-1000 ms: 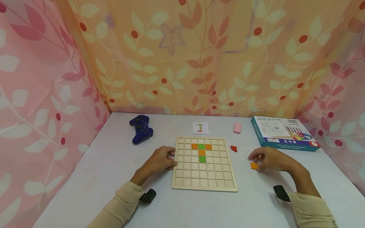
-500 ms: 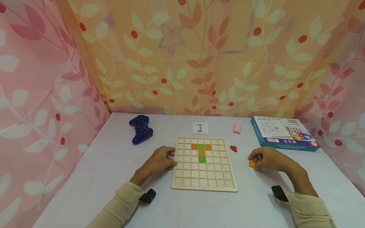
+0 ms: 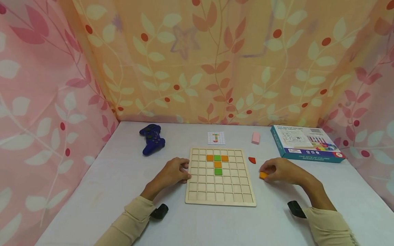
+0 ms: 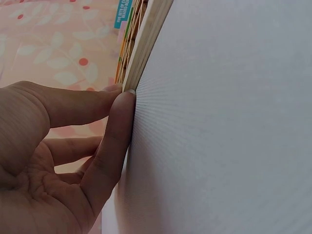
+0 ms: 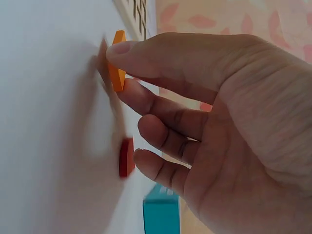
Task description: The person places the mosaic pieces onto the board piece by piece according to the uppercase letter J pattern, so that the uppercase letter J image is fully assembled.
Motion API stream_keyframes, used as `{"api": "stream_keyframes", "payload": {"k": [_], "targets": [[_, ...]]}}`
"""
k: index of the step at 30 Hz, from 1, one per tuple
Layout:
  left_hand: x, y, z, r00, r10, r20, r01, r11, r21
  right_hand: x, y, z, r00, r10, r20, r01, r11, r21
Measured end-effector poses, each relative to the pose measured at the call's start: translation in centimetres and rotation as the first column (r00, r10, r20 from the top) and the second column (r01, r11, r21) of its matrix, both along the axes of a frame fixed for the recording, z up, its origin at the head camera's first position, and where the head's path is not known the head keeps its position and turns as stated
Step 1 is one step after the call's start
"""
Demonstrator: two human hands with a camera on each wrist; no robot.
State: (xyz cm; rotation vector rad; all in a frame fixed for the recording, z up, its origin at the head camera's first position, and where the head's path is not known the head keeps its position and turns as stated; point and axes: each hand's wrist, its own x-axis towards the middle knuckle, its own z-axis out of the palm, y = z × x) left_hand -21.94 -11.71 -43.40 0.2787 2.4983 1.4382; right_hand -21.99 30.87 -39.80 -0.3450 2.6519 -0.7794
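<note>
On the table lies a wooden grid board (image 3: 206, 196) with orange and green square tiles set in its cells in a T shape. My left hand (image 3: 171, 172) holds the board's left edge, its thumb and a finger against the rim in the left wrist view. Right of the board, my right hand (image 3: 284, 171) pinches an orange square tile (image 5: 117, 63) between thumb and index finger. The right wrist view shows this tile tilted on edge, just off the table, with the other fingers loosely curled. A red quarter-round tile (image 3: 252, 160) lies between the board and that hand.
Behind the board lies a small pattern card (image 3: 217, 138). A pink eraser-like block (image 3: 255, 138) is to its right, and a teal game box (image 3: 307, 143) stands at the back right. A blue game controller (image 3: 152, 139) lies at the back left. Patterned cloth surrounds the table.
My right hand has picked the orange tile up from the table and moved left with it toward the board. The left hand and the board have stayed put.
</note>
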Motion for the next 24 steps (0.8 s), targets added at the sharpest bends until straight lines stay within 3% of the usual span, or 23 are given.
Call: {"api": "stream_keyframes", "payload": {"k": [12, 24], "targets": [[0.1, 0.0, 0.0, 1.0, 0.01, -0.005, -0.01, 1.0, 0.006, 0.0, -4.2, 0.0, 0.991, 0.096, -0.094, -0.1, 0.994, -0.038], [0.1, 0.1, 0.0, 1.0, -0.003, -0.013, 0.003, 1.0, 0.014, 0.0, -7.9, -0.2, 0.985, 0.121, -0.121, -0.126, 0.991, -0.037]]}}
